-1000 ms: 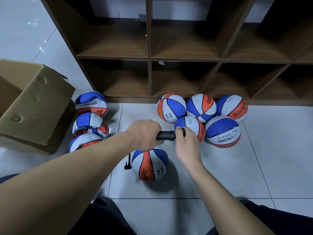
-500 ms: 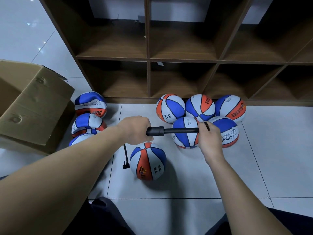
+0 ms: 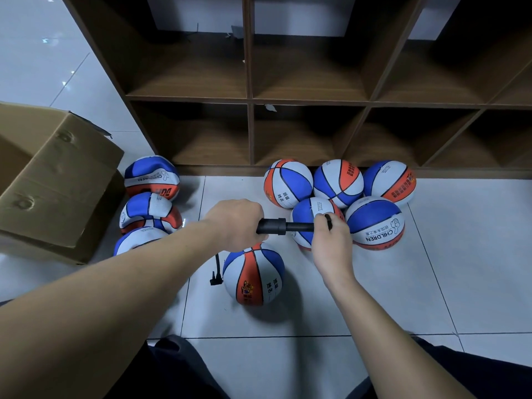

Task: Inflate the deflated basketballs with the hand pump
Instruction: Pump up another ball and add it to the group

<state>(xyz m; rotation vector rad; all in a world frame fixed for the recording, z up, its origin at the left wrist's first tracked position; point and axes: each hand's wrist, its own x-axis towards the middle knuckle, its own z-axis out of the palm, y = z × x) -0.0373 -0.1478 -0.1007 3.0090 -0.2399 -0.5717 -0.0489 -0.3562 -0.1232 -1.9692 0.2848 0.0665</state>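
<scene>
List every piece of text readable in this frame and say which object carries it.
"CHILDREN": on the rightmost front ball, upside down, with a line of Chinese characters too small to read.
"CHILDREN": on the squashed ball next to the cardboard box, partly legible; the orange lettering below it is cut off.
"班级" and "姓名": on the ball under the pump and on the ball by the shelf.
Print on the other balls: too blurred to read.

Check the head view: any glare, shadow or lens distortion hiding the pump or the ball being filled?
Head view: wide-angle bending curves the shelf unit; glare spots only on far-left floor tiles; soft shadow under the ball; pump sharp between left hand and right hand.
</scene>
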